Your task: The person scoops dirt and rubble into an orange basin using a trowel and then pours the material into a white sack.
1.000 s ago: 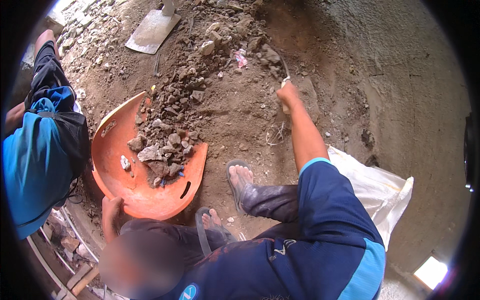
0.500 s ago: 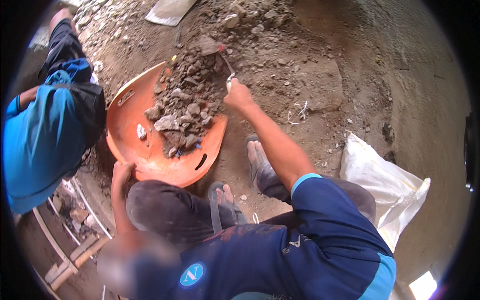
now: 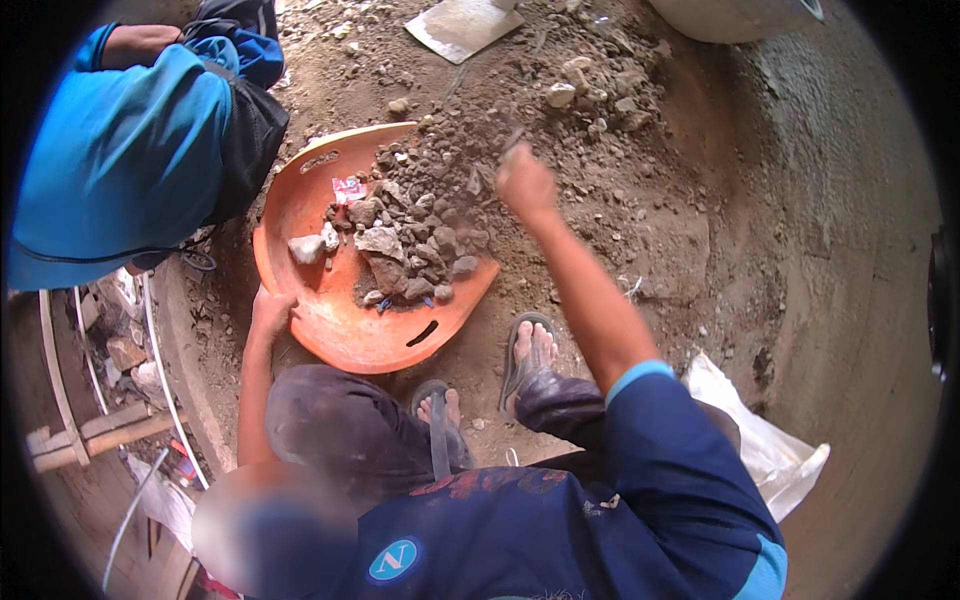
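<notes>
Orange basin full of rubble, rim gripped by the left hand, tool held in the right.

The orange basin [image 3: 330, 322] is parked on the dirt floor [image 3: 650, 235], its lower-left rim clamped by the left hand [image 3: 275, 308]. Grey-brown rubble [image 3: 410, 235] is heaped toward its right side, and a pink-and-white wrapper [image 3: 348, 190] and pale stone [image 3: 306, 249] can be spotted nearer its left wall. A hand tool [image 3: 515, 138] is gripped by the balled-up right hand [image 3: 527, 185], just past the basin's upper-right edge; it's pretty blurry, so its head can't be made out. A flat metal blade [image 3: 463, 28] is seen near the floor's far edge.
</notes>
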A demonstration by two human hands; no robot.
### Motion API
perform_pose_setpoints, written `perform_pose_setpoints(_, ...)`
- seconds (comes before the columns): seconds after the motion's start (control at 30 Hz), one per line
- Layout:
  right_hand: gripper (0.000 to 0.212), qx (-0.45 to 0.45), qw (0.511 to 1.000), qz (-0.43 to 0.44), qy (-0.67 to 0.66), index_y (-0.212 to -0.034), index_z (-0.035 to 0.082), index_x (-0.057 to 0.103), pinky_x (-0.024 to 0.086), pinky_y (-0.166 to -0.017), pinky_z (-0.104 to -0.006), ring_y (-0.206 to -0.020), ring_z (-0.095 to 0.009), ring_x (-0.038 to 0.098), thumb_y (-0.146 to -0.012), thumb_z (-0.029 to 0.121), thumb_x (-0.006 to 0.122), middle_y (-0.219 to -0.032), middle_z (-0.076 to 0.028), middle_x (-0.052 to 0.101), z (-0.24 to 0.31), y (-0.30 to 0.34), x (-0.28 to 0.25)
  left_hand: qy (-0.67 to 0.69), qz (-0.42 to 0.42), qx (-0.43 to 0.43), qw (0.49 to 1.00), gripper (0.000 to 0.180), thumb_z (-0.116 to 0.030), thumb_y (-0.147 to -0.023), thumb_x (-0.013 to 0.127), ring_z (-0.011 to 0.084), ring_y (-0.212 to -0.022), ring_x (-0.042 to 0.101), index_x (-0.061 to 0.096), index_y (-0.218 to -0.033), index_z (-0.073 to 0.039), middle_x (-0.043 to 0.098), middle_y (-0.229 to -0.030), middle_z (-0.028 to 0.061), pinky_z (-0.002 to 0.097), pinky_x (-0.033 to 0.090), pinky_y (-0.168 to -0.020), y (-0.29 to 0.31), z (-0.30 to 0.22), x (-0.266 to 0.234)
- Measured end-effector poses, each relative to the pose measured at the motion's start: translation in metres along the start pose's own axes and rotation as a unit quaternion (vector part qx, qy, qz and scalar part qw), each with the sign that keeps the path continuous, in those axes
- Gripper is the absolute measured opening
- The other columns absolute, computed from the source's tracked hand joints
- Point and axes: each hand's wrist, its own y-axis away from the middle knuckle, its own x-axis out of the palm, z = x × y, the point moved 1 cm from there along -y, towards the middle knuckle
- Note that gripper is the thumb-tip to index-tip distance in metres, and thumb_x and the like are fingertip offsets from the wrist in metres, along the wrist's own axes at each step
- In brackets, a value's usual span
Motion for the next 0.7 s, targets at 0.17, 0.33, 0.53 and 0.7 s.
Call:
perform_pose_setpoints(0.17, 0.031, 0.019, 0.984, 0.131, 0.118, -0.107, 0.001, 0.056, 0.049, -0.085, -0.0441, -0.101, -0.037, 0.061, -0.080, 0.016, 0.055, -0.104, -0.025, 0.063, -0.041, -0.125, -0.003, 0.036, 0.000, 0.016, 0.999, 0.045, -0.006, -0.065, 0.057, 0.0172, -0.079, 0.061, 0.054, -0.109, 0.005, 0.063, -0.092, 0.0098, 0.0297, 0.050, -0.068, 0.003, -0.021, 0.009)
perform_pose_setpoints(0.33, 0.033, -0.017, 0.972, 0.212, 0.104, -0.107, -0.001, 0.056, 0.049, -0.086, -0.0436, -0.100, -0.037, 0.061, -0.077, 0.014, 0.057, -0.104, -0.025, 0.063, -0.054, -0.088, 0.023, 0.032, -0.011, 0.014, 0.999, 0.048, -0.006, -0.065, 0.055, 0.0172, -0.087, 0.061, 0.053, -0.111, 0.005, 0.063, -0.096, 0.0088, 0.0291, 0.049, -0.077, 0.014, -0.021, 0.006)
perform_pose_setpoints(0.53, 0.030, -0.091, 0.961, 0.253, 0.071, -0.100, -0.001, 0.055, 0.051, -0.078, -0.0457, -0.088, -0.040, 0.063, -0.073, 0.011, 0.058, -0.092, -0.026, 0.064, -0.074, -0.002, 0.026, 0.026, -0.001, 0.047, 0.999, 0.049, -0.007, -0.065, 0.055, 0.0168, -0.086, 0.060, 0.053, -0.112, 0.004, 0.062, -0.096, 0.0093, 0.0283, 0.049, -0.075, 0.001, -0.007, 0.008)
perform_pose_setpoints(0.7, 0.025, -0.098, 0.946, 0.307, 0.015, -0.097, 0.002, 0.050, 0.049, -0.073, -0.0514, -0.080, -0.044, 0.062, -0.080, 0.017, 0.057, -0.082, -0.026, 0.063, -0.051, 0.094, 0.039, 0.029, -0.021, 0.026, 0.999, 0.046, -0.006, -0.064, 0.055, 0.0164, -0.073, 0.060, 0.052, -0.109, 0.004, 0.061, -0.086, 0.0078, 0.0281, 0.049, -0.064, 0.030, -0.025, 0.010)
